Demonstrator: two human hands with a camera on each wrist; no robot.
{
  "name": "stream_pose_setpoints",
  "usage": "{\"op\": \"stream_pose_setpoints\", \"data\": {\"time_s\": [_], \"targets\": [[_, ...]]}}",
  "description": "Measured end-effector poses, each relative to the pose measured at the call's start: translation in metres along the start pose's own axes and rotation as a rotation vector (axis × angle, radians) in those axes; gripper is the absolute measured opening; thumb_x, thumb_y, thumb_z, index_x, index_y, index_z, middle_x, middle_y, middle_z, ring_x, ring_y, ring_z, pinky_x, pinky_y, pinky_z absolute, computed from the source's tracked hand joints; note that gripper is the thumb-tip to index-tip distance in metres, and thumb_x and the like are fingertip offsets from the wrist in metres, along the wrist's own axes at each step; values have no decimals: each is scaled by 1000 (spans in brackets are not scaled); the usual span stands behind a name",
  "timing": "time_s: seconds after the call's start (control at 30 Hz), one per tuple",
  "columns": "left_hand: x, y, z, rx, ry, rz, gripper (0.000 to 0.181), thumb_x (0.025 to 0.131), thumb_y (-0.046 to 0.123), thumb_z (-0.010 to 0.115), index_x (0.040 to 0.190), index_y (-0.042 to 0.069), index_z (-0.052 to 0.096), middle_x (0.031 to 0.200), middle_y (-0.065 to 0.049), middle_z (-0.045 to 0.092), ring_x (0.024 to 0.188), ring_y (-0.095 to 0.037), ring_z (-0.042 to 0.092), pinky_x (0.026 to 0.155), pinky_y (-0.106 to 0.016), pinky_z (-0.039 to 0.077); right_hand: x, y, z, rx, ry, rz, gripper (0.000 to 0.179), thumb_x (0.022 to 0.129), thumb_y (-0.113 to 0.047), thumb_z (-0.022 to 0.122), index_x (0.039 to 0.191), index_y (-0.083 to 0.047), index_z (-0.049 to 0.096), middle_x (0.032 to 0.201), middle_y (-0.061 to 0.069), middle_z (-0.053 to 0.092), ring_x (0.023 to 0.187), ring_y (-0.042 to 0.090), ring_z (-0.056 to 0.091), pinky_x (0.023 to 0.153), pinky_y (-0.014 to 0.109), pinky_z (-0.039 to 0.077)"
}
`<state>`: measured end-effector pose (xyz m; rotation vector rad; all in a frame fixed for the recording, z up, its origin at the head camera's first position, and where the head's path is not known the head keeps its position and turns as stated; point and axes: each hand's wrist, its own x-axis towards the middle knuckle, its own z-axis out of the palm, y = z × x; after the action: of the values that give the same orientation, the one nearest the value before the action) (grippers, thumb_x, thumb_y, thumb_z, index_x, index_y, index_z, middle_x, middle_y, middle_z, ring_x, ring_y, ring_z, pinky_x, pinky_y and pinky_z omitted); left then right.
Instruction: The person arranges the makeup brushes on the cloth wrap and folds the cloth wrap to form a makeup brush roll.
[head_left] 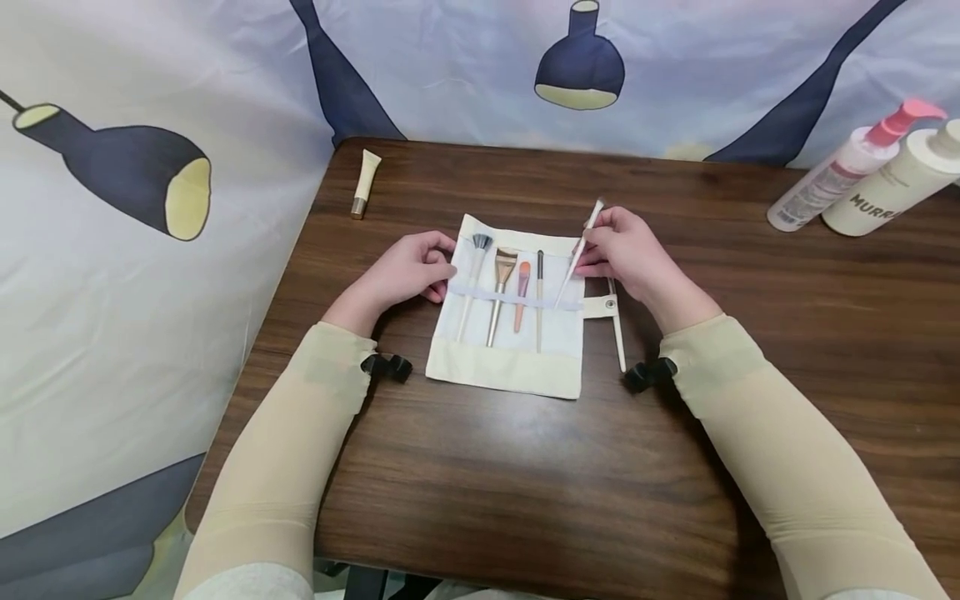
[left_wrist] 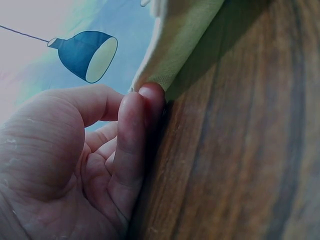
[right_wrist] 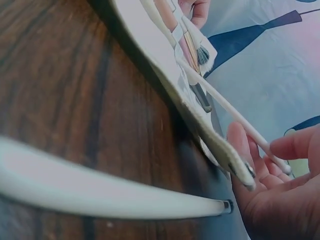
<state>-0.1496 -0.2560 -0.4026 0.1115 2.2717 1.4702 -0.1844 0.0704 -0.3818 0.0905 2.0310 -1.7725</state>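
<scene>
A cream cloth brush roll (head_left: 506,368) lies unfolded on the table, several makeup brushes tucked under its thin cross band. My left hand (head_left: 412,268) pinches the roll's left edge between thumb and fingers; in the left wrist view the cloth edge (left_wrist: 172,50) rises from the fingertips. My right hand (head_left: 628,250) pinches a slim white makeup brush (right_wrist: 232,110) near its bristle end. That brush slants down to the left, its handle tip at the band on the roll's right side. Another white brush (head_left: 618,337) lies on the table beside the roll's snap tab (head_left: 597,307).
A small cream tube (head_left: 366,182) with a gold cap lies at the back left of the wooden table (head_left: 510,483). A pink-topped pump bottle (head_left: 832,179) and a large white bottle (head_left: 885,187) stand at the back right. A printed cloth hangs behind.
</scene>
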Motion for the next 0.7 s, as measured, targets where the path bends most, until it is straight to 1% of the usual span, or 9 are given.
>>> {"op": "stream_pose_setpoints", "data": {"time_s": [0.17,0.27,0.37,0.53,0.7], "targets": [[0,-3,2,-2,16,2,32,99,6,61,131,2,55,76,-10,64,60,-17,65,59,-29,61,3,4,-1,38,56,-9,13,109,-11,47,120,-5,43,108,18,56,75,18,68,75,29,64],[0,-3,2,3,9,-3,33,99,6,61,131,1,55,76,-10,64,60,-17,65,59,-29,61,5,5,-2,48,72,1,11,109,-11,47,118,-7,43,107,17,56,74,18,68,74,29,64],[0,-3,2,6,3,-7,34,99,6,61,132,1,54,75,-10,64,60,-17,65,59,-29,61,5,6,-2,42,65,7,13,108,-11,48,119,-6,43,104,16,58,74,17,68,73,30,65],[0,-1,1,6,14,-3,33,99,7,61,131,2,55,76,-10,64,60,-17,65,59,-29,61,5,4,0,-1,32,-11,14,106,-10,53,116,-4,46,99,14,61,72,17,69,73,31,65],[0,0,0,13,8,-12,33,100,7,61,132,2,55,76,-10,64,60,-18,65,60,-30,62,5,1,3,-37,8,-10,18,104,-9,55,117,-5,43,95,15,62,69,18,69,70,32,65]]}}
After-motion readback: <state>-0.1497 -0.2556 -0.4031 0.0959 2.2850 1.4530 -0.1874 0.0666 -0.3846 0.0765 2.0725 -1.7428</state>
